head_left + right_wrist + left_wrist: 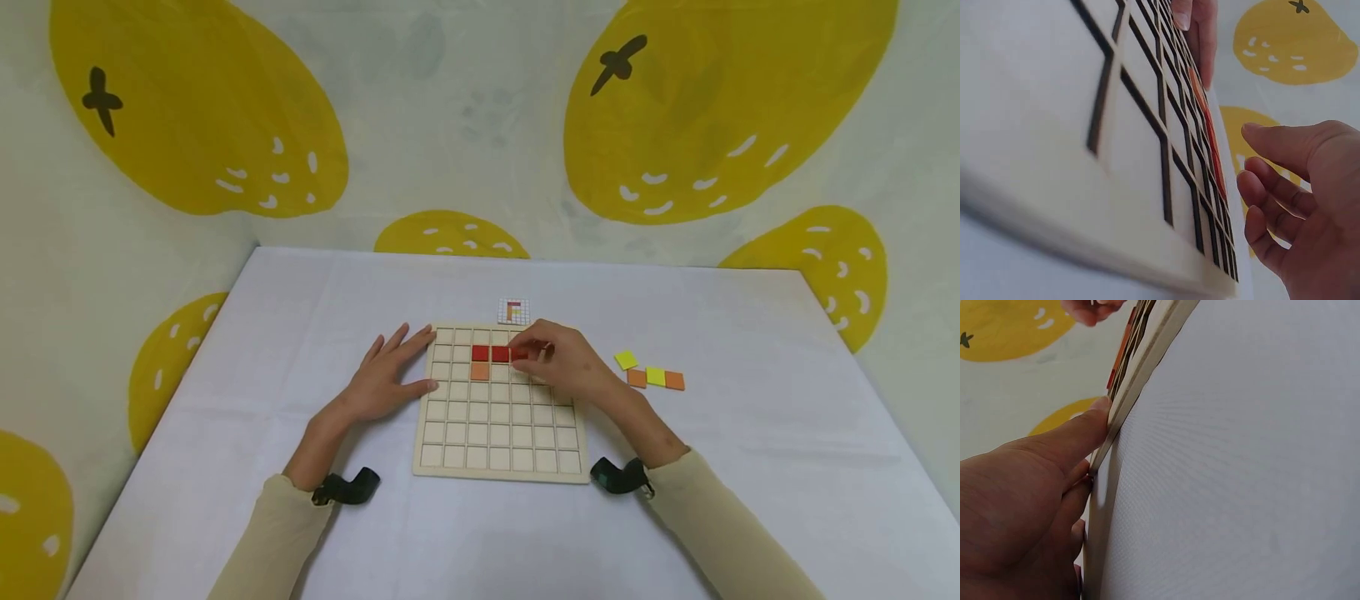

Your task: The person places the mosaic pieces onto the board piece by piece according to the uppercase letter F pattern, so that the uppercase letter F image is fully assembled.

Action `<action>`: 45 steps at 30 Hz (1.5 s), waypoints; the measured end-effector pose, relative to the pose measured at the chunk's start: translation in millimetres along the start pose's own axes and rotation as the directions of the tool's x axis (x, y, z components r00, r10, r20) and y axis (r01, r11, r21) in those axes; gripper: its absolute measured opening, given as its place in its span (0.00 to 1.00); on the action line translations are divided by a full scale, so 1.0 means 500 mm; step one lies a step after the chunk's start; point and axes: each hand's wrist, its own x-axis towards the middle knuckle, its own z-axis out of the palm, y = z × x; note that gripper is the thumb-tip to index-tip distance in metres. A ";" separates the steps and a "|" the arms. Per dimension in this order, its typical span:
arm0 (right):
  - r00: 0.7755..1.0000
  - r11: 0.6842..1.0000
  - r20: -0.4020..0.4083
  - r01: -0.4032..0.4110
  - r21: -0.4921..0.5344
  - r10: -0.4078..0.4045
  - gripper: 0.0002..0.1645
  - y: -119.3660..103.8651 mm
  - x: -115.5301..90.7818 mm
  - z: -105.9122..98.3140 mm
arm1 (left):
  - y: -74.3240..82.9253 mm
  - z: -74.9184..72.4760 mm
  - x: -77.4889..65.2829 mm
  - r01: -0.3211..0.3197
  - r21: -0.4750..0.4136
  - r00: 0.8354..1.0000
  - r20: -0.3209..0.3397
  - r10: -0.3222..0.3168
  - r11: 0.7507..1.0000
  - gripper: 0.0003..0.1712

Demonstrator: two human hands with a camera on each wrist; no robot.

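A square wooden grid board point(500, 433) lies on the table. Two red tiles, one of them a middle red tile point(500, 354), sit side by side in its upper cells, with a third red tile point(518, 353) partly hidden by fingers. Under the leftmost red one is an orange tile point(480, 372). My left hand point(386, 379) touches the board's left edge, its fingers spread; in the left wrist view the thumb point(1079, 434) rests against that edge. Over the third red tile is my right hand point(562, 358); the right wrist view shows its thumb and fingers apart, nothing between them.
Beyond the board's far edge lies a small pattern card point(513, 312) with a coloured figure on a grid. To the right are loose tiles: a tilted yellow one point(626, 360), an orange one point(637, 379), another yellow point(656, 377) and another orange point(675, 381).
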 end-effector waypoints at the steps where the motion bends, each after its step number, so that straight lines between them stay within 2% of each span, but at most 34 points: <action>1: 1.000 1.000 -0.007 -0.007 -0.008 0.007 0.14 0.004 -0.003 -0.005 | 0.000 0.000 -0.001 -0.002 0.001 1.000 -0.001 0.002 1.000 0.47; 10: 0.996 0.994 -0.039 -0.077 -0.074 0.074 0.13 0.025 -0.025 -0.057 | -0.002 0.000 -0.003 -0.010 0.002 1.000 0.005 0.010 1.000 0.47; 20: 0.989 0.986 -0.049 -0.141 -0.084 0.137 0.12 0.055 -0.054 -0.107 | 0.002 -0.004 0.003 -0.019 0.010 1.000 0.002 0.019 1.000 0.48; 36: 0.979 0.964 -0.027 -0.205 -0.168 0.204 0.15 0.089 -0.093 -0.151 | 0.001 -0.003 0.006 -0.020 0.015 1.000 0.002 0.020 1.000 0.47; 45: 0.984 0.966 0.011 -0.173 -0.192 0.179 0.23 0.102 -0.115 -0.167 | 0.000 -0.002 0.000 -0.019 0.011 1.000 -0.001 0.019 1.000 0.46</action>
